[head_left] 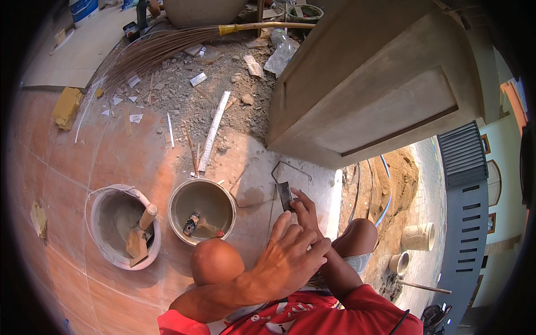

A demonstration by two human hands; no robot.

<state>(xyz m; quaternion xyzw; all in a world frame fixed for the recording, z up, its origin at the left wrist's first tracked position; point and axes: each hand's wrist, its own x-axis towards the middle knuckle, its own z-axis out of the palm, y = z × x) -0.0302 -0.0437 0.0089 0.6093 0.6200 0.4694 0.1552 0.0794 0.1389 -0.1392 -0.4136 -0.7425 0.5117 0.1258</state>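
My right hand grips a small, dark, flat rectangular piece by its near edge, above the pale floor strip. I cannot make out exactly what kind of thing it is. Crossing in front of the right wrist, my left hand has its fingers apart and slightly bent, with nothing seen in them. To the left of my knees stands a bucket of greyish water, with a dark tool and a red-tipped piece inside. Beside it, a second bucket holds grey mortar and a wooden-handled tool.
A stick broom lies across rubble at the back. A white strip rests on the floor near the water bucket. A plastered pillar rises ahead to the right. Sand, a blue hose and pale buckets are at the right.
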